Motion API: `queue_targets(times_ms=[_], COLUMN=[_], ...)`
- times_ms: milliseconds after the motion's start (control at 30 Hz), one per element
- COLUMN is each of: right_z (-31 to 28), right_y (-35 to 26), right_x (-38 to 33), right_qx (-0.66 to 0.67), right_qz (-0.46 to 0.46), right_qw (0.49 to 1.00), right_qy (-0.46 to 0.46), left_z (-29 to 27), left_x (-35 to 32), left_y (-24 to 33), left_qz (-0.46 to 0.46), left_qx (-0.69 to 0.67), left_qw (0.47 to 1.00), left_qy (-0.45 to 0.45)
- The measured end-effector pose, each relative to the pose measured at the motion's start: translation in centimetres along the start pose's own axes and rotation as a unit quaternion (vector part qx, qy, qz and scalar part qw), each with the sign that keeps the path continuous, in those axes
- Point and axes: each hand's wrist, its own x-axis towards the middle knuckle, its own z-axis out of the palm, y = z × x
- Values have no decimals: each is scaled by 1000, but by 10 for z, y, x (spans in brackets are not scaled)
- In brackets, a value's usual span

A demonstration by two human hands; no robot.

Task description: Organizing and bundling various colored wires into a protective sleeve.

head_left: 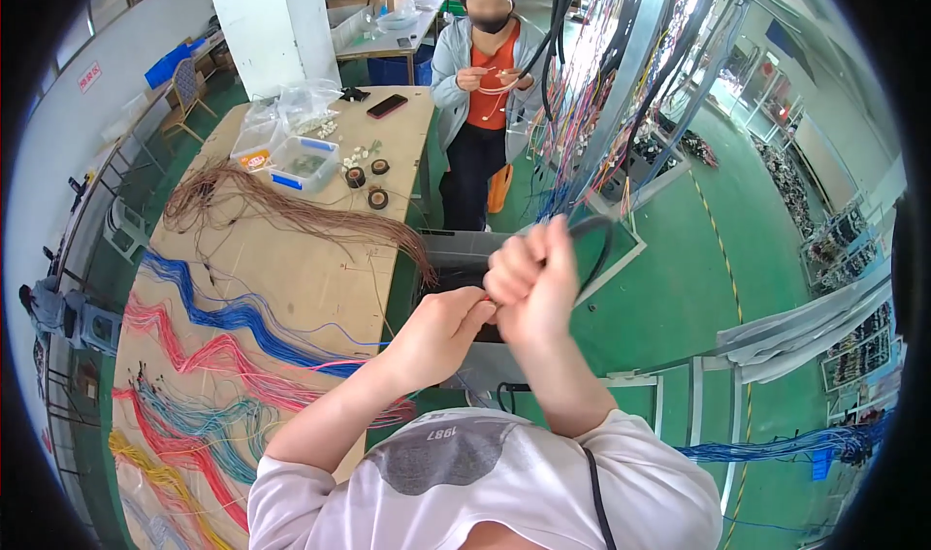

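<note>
My left hand (442,335) is closed in front of my chest, its fingertips pinched around thin wires mostly hidden by the hand. A blue wire (335,328) and a pink wire (347,362) run from the table toward it and pass out of sight behind it. Close against its fingertips is my right hand (531,283), fingers curled and slightly blurred. A black cable (607,245) bends in a loop beside the right hand and seems to be gripped in it. A speck of red shows between the two hands.
The wooden table (305,303) on the left bears brown wires (291,210), blue wires (218,312), pink wires (218,356), tape rolls (378,198), a plastic box (303,165) and a phone (387,106). Across from me a person (485,75) handles a pale cable. Hanging wires (587,84) surround a metal post.
</note>
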Motion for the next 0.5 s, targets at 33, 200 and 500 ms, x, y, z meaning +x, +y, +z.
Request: queue_targets(times_ms=[33, 200, 500], right_z=[0, -1, 2], right_y=[-2, -39, -17], right_x=[1, 16, 15], right_qx=[0, -18, -39], right_qz=[-1, -81, -12], right_qw=[1000, 995, 998], right_qy=[0, -58, -56], left_z=[-1, -6, -9], left_x=[0, -17, -13], left_y=[1, -22, -28], left_qz=[1, -99, -97], left_qx=[0, -121, -139], left_qw=[1000, 984, 981], left_qy=[-1, -89, -92])
